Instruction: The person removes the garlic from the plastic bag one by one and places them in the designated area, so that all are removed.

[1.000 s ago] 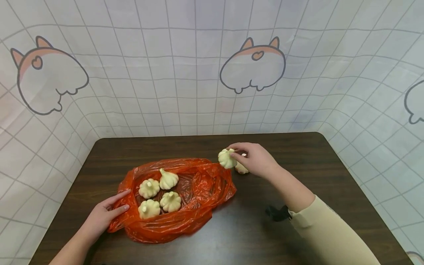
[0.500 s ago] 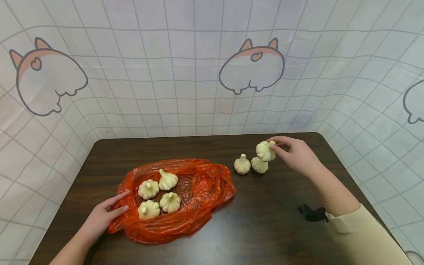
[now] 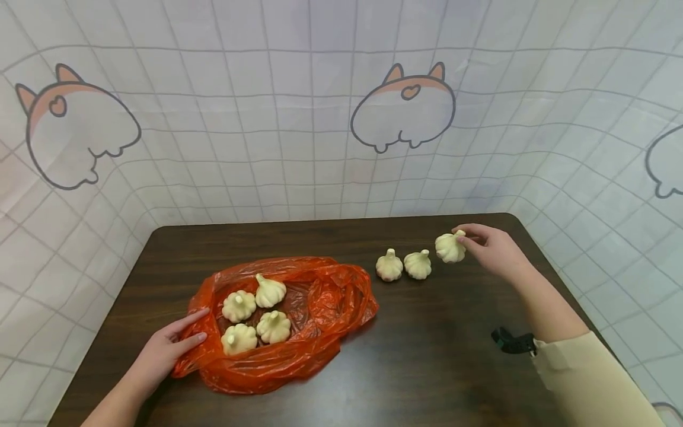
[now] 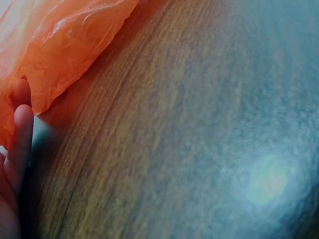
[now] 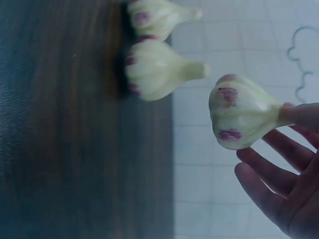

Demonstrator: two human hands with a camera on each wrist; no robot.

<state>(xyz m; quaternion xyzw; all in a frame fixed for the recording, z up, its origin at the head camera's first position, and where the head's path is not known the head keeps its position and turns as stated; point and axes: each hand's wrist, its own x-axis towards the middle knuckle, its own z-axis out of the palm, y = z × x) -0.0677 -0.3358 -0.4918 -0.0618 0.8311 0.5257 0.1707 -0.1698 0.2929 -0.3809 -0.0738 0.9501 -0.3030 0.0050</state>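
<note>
At the right back of the table, my right hand (image 3: 493,252) pinches a garlic bulb (image 3: 450,247) by its stem. The right wrist view shows the held garlic bulb (image 5: 241,113) with purple patches, raised off the table, the thumb on its stem and other fingers spread below. Left of it, two garlic bulbs stand side by side, the nearer garlic bulb (image 3: 418,265) and the farther garlic bulb (image 3: 389,265). My left hand (image 3: 160,356) grips the left edge of an open red plastic bag (image 3: 272,373). Several garlic bulbs lie in the bag, one garlic bulb (image 3: 271,292) tipped sideways.
A dark wood-grain table (image 3: 416,367) carries everything. White grid-patterned cloth (image 3: 267,118) with cartoon animal prints rises behind and at both sides. A black strap (image 3: 512,341) hangs at my right wrist.
My right hand has carried the garlic bulb rightward from above the bag's right end, past the two standing bulbs, then a little lower. My left hand stays at the bag's edge.
</note>
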